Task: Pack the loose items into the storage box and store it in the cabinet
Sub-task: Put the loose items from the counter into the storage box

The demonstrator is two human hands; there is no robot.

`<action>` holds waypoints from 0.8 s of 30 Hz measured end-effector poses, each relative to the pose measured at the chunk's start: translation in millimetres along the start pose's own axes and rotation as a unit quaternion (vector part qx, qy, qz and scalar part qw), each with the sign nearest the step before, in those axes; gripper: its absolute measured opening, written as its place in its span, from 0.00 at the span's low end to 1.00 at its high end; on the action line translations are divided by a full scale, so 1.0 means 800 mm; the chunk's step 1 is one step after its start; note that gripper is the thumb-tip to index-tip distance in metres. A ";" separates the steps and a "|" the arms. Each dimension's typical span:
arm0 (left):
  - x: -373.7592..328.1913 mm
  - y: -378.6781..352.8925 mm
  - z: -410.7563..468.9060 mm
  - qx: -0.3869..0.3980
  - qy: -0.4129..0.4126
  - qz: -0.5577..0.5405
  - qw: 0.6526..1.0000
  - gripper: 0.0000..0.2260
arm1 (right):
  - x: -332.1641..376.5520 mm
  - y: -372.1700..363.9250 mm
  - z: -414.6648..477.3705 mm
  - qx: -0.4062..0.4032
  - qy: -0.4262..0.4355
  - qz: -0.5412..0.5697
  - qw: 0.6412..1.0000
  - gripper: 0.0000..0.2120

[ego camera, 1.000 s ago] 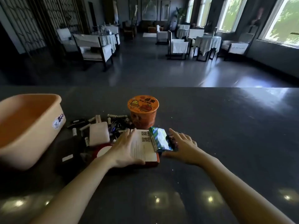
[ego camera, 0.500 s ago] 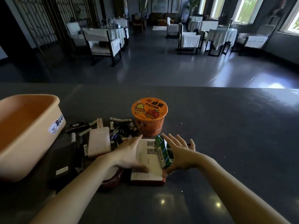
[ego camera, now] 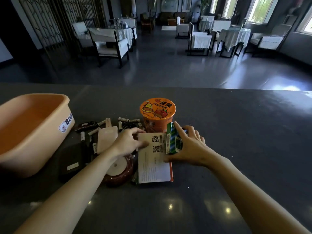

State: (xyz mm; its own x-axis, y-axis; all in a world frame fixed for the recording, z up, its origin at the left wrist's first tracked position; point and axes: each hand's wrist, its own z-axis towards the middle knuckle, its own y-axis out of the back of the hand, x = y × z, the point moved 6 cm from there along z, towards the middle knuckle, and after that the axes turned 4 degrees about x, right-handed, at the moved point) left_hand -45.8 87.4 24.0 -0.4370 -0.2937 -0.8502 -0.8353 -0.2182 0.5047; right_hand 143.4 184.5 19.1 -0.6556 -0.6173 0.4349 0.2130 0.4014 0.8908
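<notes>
1. Grip first: my right hand (ego camera: 190, 146) has the small green carton (ego camera: 172, 141) tipped up on edge, thumb under its near end and fingers curled behind it. I judge it held but not firmly; the fingers look spread rather than clamped.
2. My left hand (ego camera: 128, 142) lies flat with the thumb pressing the left edge of the white QR-coded packet (ego camera: 152, 159); it pins the packet and encloses nothing.
3. The carton leans against that packet and stands just in front of the orange instant-noodle cup (ego camera: 157, 114). If I lift carelessly, the carton may slip from my fingers or nudge the cup over.
4. Pulling the packet sideways could drag the round brown dish (ego camera: 118, 173) or scatter the small batteries (ego camera: 129, 120) and the pale wooden paddle (ego camera: 108, 139) crowded beside it.
5. Batteries roll; one knocked loose could travel across the dark counter (ego camera: 236, 132).
6. The peach storage box (ego camera: 42, 132) sits well to the left, open and apparently empty, so every item must cross the clutter to reach it.
</notes>
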 end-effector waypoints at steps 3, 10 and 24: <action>-0.012 0.018 -0.027 -0.050 -0.004 -0.019 0.999 0.13 | 0.021 0.014 -0.019 -0.010 0.023 -0.017 1.000 0.57; -0.018 0.111 -0.110 -0.248 -0.014 -0.100 0.963 0.14 | 0.113 0.048 -0.043 -0.064 0.108 0.022 0.992 0.45; 0.104 0.393 -0.256 -0.459 0.029 -0.245 0.854 0.13 | 0.397 -0.019 0.015 -0.062 0.220 0.010 0.974 0.46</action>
State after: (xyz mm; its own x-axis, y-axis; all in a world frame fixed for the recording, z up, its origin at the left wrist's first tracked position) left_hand -276.6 -196.6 142.5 -0.0697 0.0022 -0.9976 -0.2882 -0.9574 0.0181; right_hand -76.9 -9.5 141.6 -0.2830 -0.8511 0.4422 0.3253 0.3485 0.8790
